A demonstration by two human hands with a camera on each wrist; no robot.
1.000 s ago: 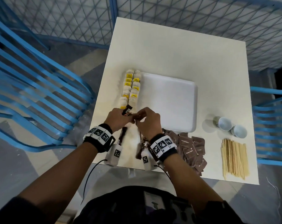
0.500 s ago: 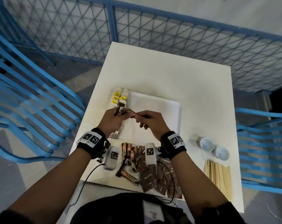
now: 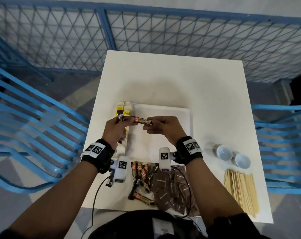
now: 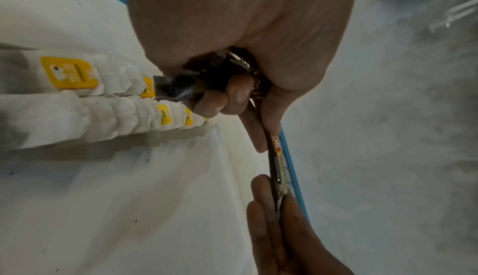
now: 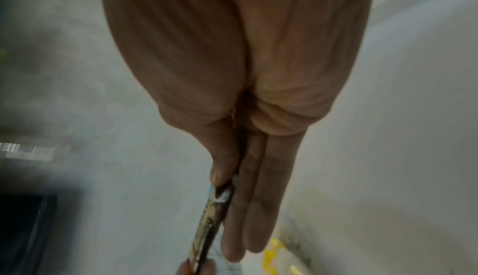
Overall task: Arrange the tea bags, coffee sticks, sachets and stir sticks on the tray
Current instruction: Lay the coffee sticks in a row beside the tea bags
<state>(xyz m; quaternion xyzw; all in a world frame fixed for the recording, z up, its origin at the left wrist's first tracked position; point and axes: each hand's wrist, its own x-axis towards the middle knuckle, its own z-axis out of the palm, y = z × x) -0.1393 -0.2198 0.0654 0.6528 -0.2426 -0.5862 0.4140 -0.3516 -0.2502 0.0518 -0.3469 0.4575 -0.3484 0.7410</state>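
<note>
a: where's the brown foil coffee stick with the red and gold label?

b: up in the air above the left part of the white rectangular tray, lying level between both hands. the right hand pinches its right end between thumb and straight fingers. the left hand takes the other end while its curled grip also holds a bunch of further dark coffee sticks.

a: and the rest?

b: the white paper tea bags with yellow tags stand in two rows along the tray's left edge. loose coffee sticks and brown square sachets lie on the near edge of the white worktop, with the pale wooden stir sticks and two small white bowls to the right.

a: how will the stick handle?

b: probably light, thin and slick, with loose granules inside, so it would bend if taken by the middle. the crimped flat ends look like the sure hold, and the right hand has one. the bunch in the left hand looks likelier to slip.
</note>
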